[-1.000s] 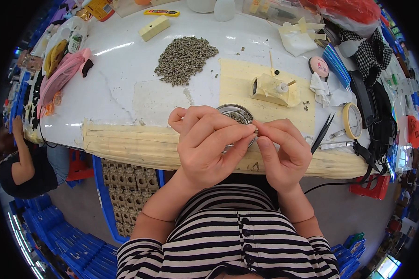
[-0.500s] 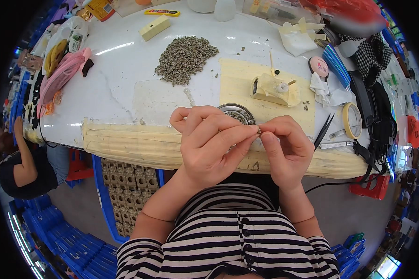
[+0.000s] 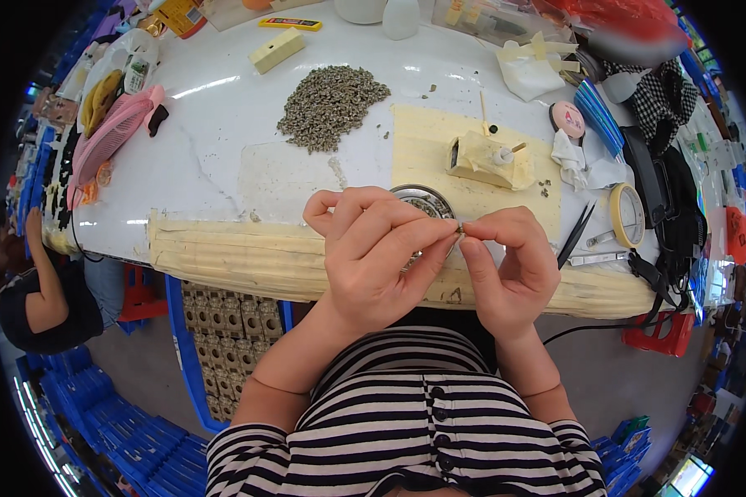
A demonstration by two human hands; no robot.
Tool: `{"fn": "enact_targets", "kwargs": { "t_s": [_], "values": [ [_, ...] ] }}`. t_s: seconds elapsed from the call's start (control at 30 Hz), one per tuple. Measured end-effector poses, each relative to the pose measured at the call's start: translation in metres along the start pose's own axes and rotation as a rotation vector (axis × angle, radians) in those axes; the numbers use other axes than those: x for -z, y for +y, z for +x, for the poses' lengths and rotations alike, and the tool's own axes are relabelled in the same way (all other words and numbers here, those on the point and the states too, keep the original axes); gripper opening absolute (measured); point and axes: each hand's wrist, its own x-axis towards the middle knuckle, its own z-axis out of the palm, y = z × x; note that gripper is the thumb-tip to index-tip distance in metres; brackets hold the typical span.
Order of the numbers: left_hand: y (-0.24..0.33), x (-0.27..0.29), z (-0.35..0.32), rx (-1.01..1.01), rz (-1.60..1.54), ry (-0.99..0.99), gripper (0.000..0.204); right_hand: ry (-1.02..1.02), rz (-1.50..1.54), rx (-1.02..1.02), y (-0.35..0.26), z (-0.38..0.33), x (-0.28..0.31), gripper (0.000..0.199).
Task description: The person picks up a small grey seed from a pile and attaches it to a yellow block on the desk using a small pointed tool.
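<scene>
Left hand: the left hand (image 3: 373, 248) is hovering over the near edge of the white table (image 3: 224, 124), fingers curled, thumb and forefinger pinching a tiny metal part (image 3: 461, 229).
Right hand: the right hand (image 3: 510, 265) is meeting it fingertip to fingertip, pinching the same tiny part from the right side.
Tiny part: it is sitting between the two hands' fingertips, too small to make out its shape.
Round metal dish (image 3: 427, 199): it is peeking out just beyond the hands, partly hidden by them.
Grey pile (image 3: 331, 103): a heap of small grey pieces is lying farther off, to the left.
Taped block (image 3: 489, 159): it is resting on the yellow mat (image 3: 427, 145), far right of the hands.
Tweezers (image 3: 576, 234): they are lying to the right, beside a roll of tape (image 3: 627, 215).
</scene>
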Motion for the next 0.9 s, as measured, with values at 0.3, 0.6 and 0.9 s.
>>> {"fn": "enact_targets", "kwargs": {
  "t_s": [0.3,0.6,0.9],
  "values": [
    [0.0018,0.0014,0.0013,0.029,0.002,0.005,0.022,0.0,-0.258,0.268,-0.0059,0.0006,-0.0033,0.032],
    [-0.0007,0.0025,0.001,0.035,-0.052,0.014,0.021,0.012,-0.167,0.149,-0.0035,-0.0014,-0.0041,0.031],
    [-0.0023,0.0025,-0.0002,0.013,-0.067,0.019,0.022,-0.057,-0.104,0.015,-0.0047,-0.0023,-0.0024,0.024]
  ]
}}
